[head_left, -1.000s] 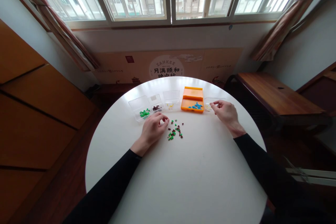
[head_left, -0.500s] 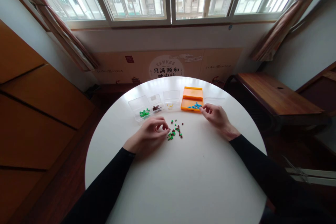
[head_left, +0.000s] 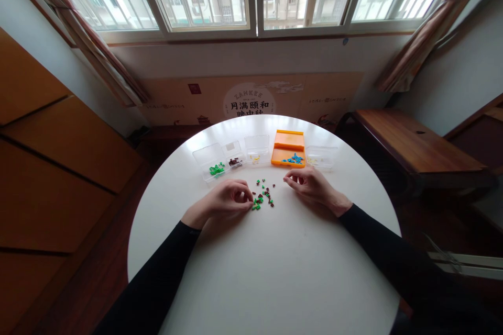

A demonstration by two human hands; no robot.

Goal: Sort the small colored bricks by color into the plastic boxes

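Note:
A loose pile of small green and brown plastic pieces lies on the white round table. At the pile's left edge is my left hand, thumb and fingertips pinched together; whatever they grip is too small to make out. My right hand hovers to the right of the pile, in front of the orange box. Its fingers are curled with the tips close together, and I cannot see what is between them. Small blue pieces lie in the orange box.
Clear open boxes stand in a row at the back: one with green pieces, one with brown pieces, one with yellow pieces. Right of the orange box is another clear box. A wooden bench stands beyond the table.
My right hand has moved left and toward me, from the orange box's front right corner to near the pile. My left hand stays at the pile, shifting only slightly.

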